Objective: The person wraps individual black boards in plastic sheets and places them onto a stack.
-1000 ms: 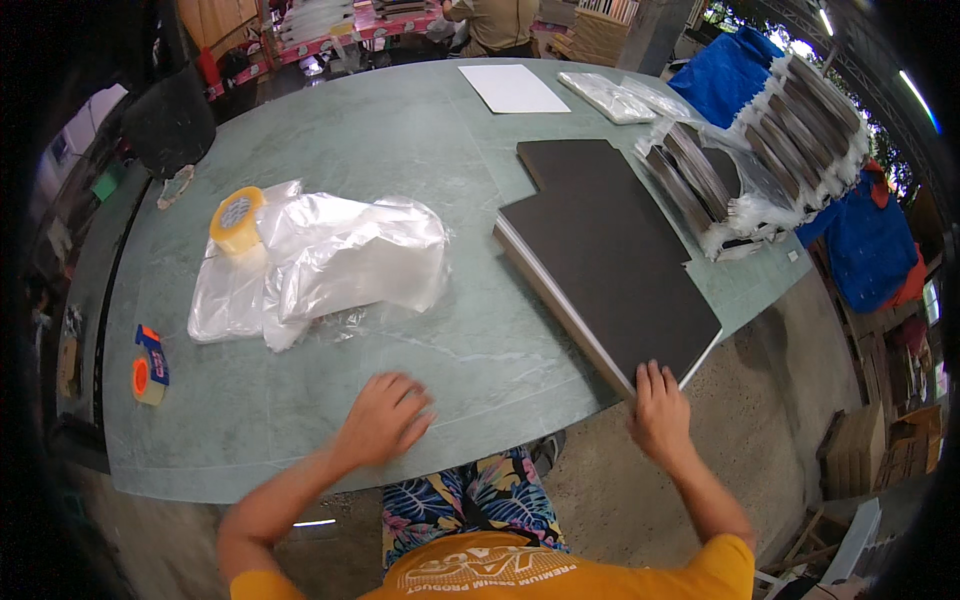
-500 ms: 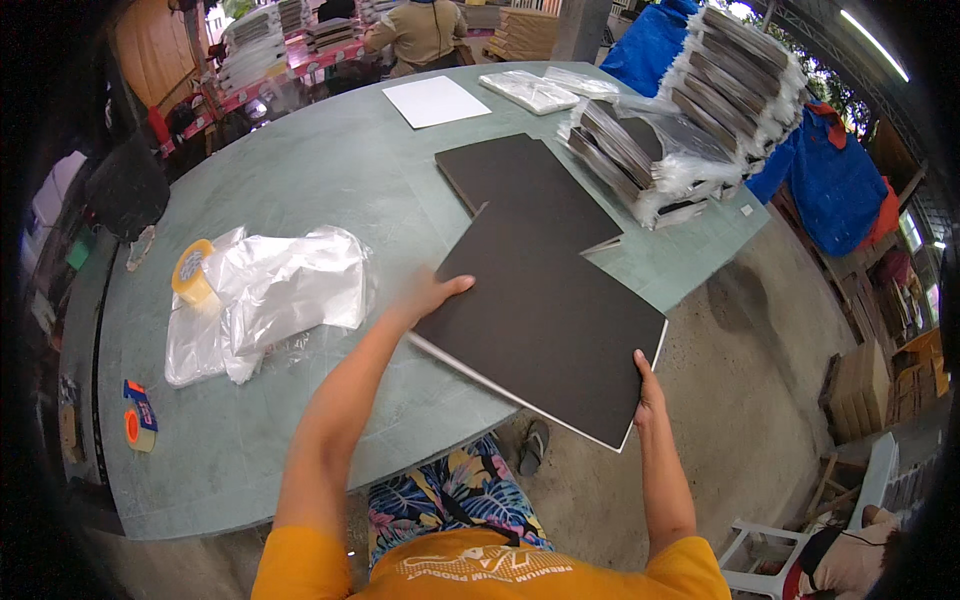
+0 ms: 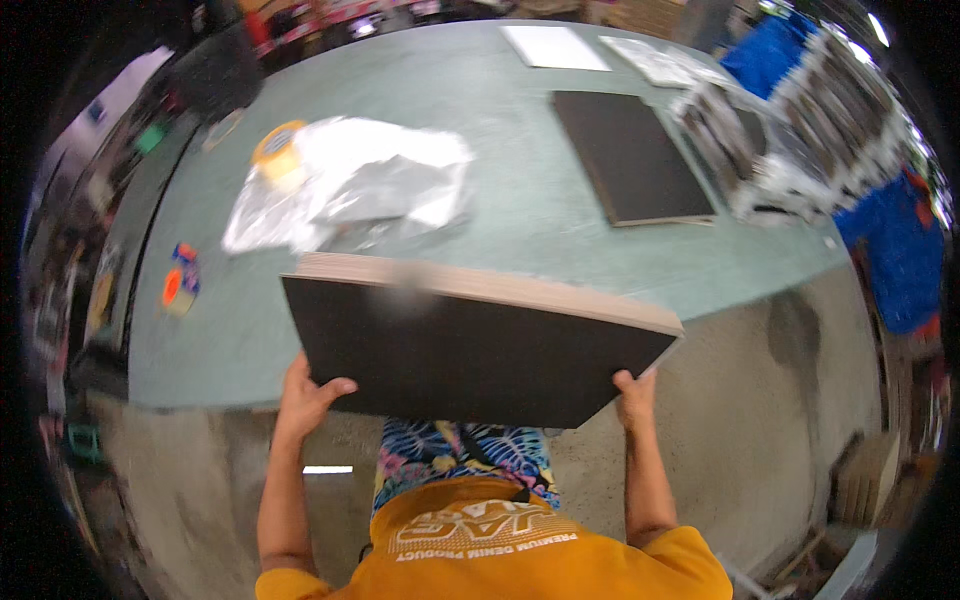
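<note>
A thick stack of black-faced boards (image 3: 480, 350) with pale layered edges is tilted up in front of my body, at the table's near edge. My left hand (image 3: 312, 400) grips its left end, thumb over the black face. At the right end my right hand (image 3: 636, 398) holds on the same way; the fingers behind the stack are hidden. Farther right on the table lies a lower pile of black boards (image 3: 635, 160). Clear plastic bags (image 3: 370, 180) lie beyond the stack on the left, with a roll of yellowish tape (image 3: 278, 150) on their edge.
The green table (image 3: 520, 240) curves across the view. Plastic-wrapped stacks (image 3: 730, 140) stand at its right end. A white sheet (image 3: 556, 47) and a flat clear package (image 3: 665, 62) lie at the far side. A tape dispenser (image 3: 182, 280) sits near the left edge.
The stack in my hands has come off the black pile, moved left and nearer, and tipped up so its layered edge shows. My view has shifted, and the table objects appear higher and farther right.
</note>
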Demonstrator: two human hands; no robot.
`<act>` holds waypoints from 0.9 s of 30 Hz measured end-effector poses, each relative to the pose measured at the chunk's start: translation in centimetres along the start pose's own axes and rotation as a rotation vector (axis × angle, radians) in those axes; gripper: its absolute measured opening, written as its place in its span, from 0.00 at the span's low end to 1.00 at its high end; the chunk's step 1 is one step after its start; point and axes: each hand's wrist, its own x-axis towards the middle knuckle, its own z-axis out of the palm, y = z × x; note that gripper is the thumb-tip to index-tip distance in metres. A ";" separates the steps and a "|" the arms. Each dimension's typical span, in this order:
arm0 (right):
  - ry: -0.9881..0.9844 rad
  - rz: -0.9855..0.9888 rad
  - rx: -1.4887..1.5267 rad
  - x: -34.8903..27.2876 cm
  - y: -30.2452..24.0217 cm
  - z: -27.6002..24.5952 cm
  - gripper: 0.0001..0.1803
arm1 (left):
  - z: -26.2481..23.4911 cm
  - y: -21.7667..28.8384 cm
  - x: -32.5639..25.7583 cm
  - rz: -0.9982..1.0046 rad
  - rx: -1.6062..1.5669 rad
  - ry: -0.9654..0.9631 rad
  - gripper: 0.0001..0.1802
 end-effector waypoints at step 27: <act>-0.356 0.062 -0.484 -4.4 -2.2 4.9 0.32 | -5.1 -7.0 -3.5 0.126 -0.442 0.177 0.42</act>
